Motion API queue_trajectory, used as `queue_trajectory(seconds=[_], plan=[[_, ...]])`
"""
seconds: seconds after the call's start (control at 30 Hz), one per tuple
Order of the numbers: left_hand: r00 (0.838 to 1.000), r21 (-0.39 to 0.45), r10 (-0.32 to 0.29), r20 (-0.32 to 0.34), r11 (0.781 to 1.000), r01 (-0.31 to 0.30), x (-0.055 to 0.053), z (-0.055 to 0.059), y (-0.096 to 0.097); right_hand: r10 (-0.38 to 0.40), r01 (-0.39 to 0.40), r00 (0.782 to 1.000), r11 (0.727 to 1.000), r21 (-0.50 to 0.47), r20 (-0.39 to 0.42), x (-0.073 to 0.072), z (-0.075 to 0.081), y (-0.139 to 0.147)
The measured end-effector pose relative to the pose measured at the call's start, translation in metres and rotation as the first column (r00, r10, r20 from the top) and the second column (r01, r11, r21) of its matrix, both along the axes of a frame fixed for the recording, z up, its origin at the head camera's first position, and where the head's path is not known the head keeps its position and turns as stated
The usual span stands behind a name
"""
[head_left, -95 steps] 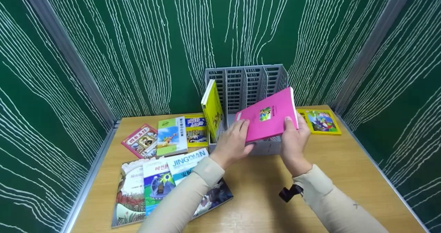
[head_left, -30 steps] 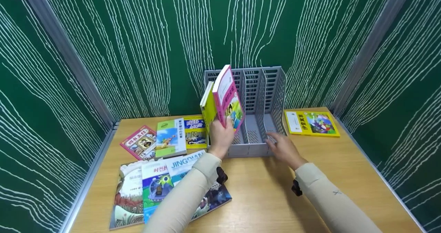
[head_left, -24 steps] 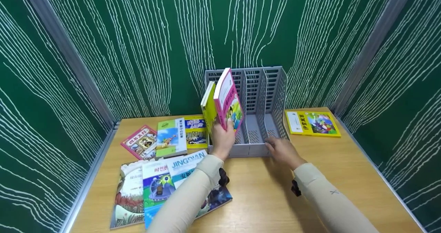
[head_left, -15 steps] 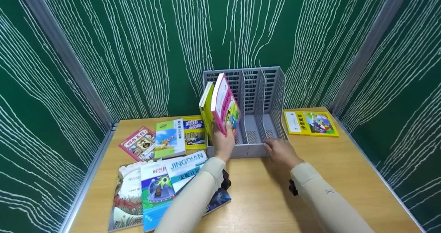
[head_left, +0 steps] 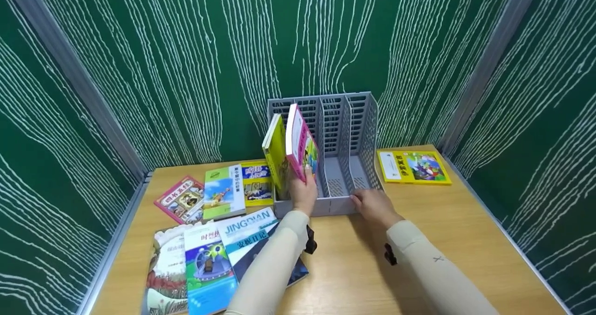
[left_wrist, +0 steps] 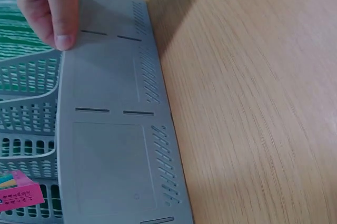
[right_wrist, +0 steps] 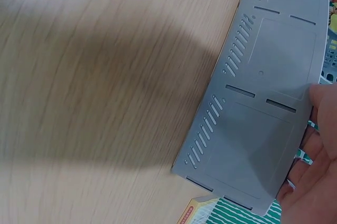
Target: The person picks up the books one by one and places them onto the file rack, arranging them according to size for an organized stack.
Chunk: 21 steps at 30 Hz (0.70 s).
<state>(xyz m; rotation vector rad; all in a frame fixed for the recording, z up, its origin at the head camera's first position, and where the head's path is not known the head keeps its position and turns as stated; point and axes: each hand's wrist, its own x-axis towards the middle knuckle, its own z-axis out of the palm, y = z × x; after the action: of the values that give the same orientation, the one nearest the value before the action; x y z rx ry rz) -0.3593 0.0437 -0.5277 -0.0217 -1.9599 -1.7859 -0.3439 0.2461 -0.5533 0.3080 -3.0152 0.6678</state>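
In the head view, my left hand grips the lower part of a pink book with its thumb on the front cover. The book stands upright, slightly tilted, in the second slot from the left of a grey file rack. A yellow-green book leans in the leftmost slot. My right hand pinches the rack's front rim toward its right end. The right wrist view shows its fingers behind the rim. A corner of the pink book shows in the left wrist view; the left hand is out of frame there.
Left of the rack lie a red book, a green-and-blue book and a yellow-and-blue book. Several larger books overlap in front of them. A yellow book lies right of the rack. Green walls enclose the table.
Earlier both hands held the pink book tilted before the rack. Now it is upright and lower in the second slot, in the left hand alone; the right hand has moved onto the rack's rim.
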Motion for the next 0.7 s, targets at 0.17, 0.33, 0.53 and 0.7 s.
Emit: queue_trajectory(seconds=[0.17, 0.33, 0.53, 0.7], plan=[[0.997, -0.040, -0.004, 0.082, 0.999, 0.008, -0.004, -0.006, 0.005, 0.002, -0.002, 1.000, 1.000, -0.009, 0.005, 0.000, 0.001, 0.001], [0.995, -0.070, -0.010, 0.099, 0.997, 0.017, -0.008, -0.013, 0.003, -0.019, 0.019, 1.000, 1.000, -0.010, 0.021, 0.000, 0.004, -0.001], [0.998, -0.057, 0.004, 0.067, 0.998, 0.000, -0.018, -0.031, -0.003, -0.015, 0.016, 1.000, 1.000, -0.006, 0.016, 0.001, 0.003, -0.003], [0.986, -0.109, 0.025, 0.162, 0.994, -0.008, -0.012, -0.019, -0.007, -0.021, 0.021, 1.000, 0.999, 0.027, 0.003, 0.002, 0.003, -0.002]])
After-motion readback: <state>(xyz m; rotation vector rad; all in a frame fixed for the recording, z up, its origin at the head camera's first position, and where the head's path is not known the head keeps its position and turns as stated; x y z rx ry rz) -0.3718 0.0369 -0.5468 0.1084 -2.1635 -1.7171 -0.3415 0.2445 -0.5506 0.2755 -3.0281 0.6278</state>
